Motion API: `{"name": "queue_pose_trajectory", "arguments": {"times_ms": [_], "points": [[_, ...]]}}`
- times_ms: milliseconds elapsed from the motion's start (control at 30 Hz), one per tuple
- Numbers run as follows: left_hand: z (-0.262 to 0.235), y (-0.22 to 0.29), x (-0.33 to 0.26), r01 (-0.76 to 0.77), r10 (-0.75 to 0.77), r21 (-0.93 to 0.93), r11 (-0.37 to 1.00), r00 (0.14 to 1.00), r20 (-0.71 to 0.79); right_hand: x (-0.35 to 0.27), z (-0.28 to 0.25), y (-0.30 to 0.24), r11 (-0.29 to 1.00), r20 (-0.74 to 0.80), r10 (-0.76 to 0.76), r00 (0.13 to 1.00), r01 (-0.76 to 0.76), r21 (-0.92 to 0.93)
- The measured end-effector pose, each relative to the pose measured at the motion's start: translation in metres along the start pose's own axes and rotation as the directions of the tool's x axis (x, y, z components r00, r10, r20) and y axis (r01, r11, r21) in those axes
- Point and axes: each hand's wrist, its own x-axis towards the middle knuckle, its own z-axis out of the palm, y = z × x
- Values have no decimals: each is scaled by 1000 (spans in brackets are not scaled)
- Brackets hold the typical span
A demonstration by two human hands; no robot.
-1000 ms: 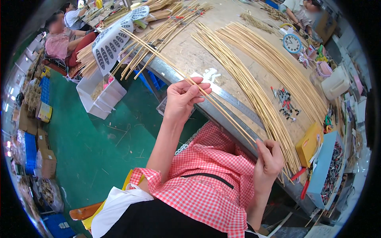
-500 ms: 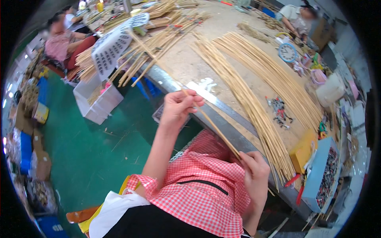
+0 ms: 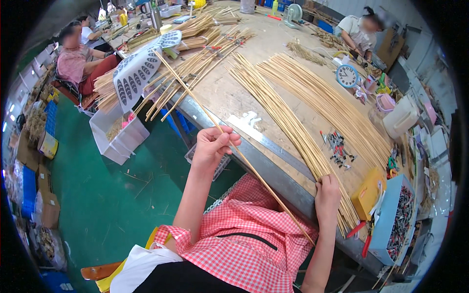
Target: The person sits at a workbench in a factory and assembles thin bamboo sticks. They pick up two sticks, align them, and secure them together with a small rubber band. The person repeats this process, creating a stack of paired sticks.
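Observation:
My left hand (image 3: pixel 211 149) pinches a long thin bamboo stick (image 3: pixel 271 192) between thumb and fingers. The stick slants from above the bundles at the far left down to near my right forearm. My right hand (image 3: pixel 327 198) is on the table's front edge, fingers curled down at the left side of a long row of sticks (image 3: pixel 288 123). Whatever lies under those fingertips is hidden. Close to them ends a steel ruler (image 3: pixel 286 155), lying along the edge with a white piece (image 3: pixel 247 120) at its far end.
A second row of sticks (image 3: pixel 322 103) fans out behind. Small clips (image 3: pixel 339 148) lie at right, beside a yellow box (image 3: pixel 370 194), red-handled pliers (image 3: pixel 366 240) and a blue box of clips (image 3: pixel 386 229). A white bin (image 3: pixel 117 136) stands on the floor at left. Other people sit around the table.
My right hand has let go of the stick's lower end and moved up and right to the row of sticks. My left hand, still holding the stick, has shifted slightly left and down.

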Motion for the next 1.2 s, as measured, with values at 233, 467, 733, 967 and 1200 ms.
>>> {"name": "queue_pose_trajectory", "arguments": {"times_ms": [233, 467, 733, 967, 1200], "points": [[3, 0, 0, 10, -10, 13, 1000, 1000, -12, 11, -3, 10, 1000, -55, 15, 998, -14, 6], [1, -1, -1, 4, -4, 13, 1000, 999, -35, 7, -21, 1, 998, -149, 49, 988, -45, 32], [13, -6, 1, 27, -26, 19, 999, 999, -43, -8, -47, -38, 941, -245, 59, 968, 28, 337], [22, -8, 1, 57, -52, 53, 997, 995, -85, -28, -36, -82, 856, -208, -83, 975, 176, 487], [22, -8, 0, 63, -55, 74, 995, 994, -98, -31, -30, -81, 840, -165, -163, 973, 224, 494]]}}
